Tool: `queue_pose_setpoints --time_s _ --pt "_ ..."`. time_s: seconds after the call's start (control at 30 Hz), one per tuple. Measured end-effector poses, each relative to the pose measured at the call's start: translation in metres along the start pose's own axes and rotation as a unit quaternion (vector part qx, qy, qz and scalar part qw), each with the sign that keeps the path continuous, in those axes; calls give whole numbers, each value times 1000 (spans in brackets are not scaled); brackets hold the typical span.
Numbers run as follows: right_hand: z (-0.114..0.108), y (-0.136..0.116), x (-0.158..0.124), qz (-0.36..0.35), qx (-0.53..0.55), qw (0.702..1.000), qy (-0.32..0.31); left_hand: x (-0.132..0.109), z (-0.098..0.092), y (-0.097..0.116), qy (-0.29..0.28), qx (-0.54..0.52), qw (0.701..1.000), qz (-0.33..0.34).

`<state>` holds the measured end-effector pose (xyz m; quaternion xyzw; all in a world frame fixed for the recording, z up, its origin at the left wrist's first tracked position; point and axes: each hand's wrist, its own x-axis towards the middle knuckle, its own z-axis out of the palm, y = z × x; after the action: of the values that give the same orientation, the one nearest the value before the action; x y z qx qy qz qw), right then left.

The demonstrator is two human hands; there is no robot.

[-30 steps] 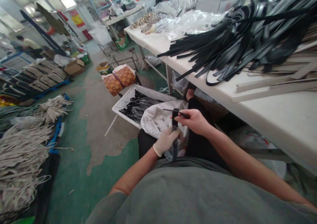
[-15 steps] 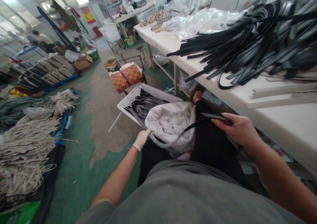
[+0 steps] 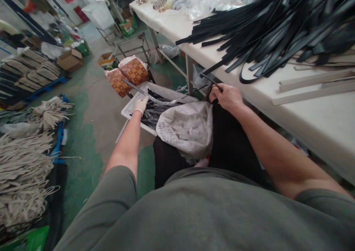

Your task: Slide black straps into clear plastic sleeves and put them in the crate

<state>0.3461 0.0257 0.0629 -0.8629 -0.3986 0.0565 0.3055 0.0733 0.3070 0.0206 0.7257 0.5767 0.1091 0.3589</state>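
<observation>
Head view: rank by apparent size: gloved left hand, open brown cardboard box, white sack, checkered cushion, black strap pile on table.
1. Black strap pile
2. White sack
3. Checkered cushion
4. Open brown cardboard box
5. Gloved left hand

Apparent size only; the box is farther away.

The long cream-covered table (image 3: 318, 119) carries a heap of flat black straps (image 3: 255, 32), thin beige strips (image 3: 302, 83) and crumpled clear plastic (image 3: 210, 1). Narrow black strips (image 3: 153, 114) lie in the white rectangular plastic crate (image 3: 128, 108).
</observation>
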Motion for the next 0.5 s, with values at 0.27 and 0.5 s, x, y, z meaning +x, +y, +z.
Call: queue_pose_setpoints --time_s 0.27,0.5 --pt "26 61 -109 129 216 949 -190 -92 151 -43 -227 201 943 136" --pt "30 80 -148 120 267 946 -137 -105 153 -47 -226 244 928 166"
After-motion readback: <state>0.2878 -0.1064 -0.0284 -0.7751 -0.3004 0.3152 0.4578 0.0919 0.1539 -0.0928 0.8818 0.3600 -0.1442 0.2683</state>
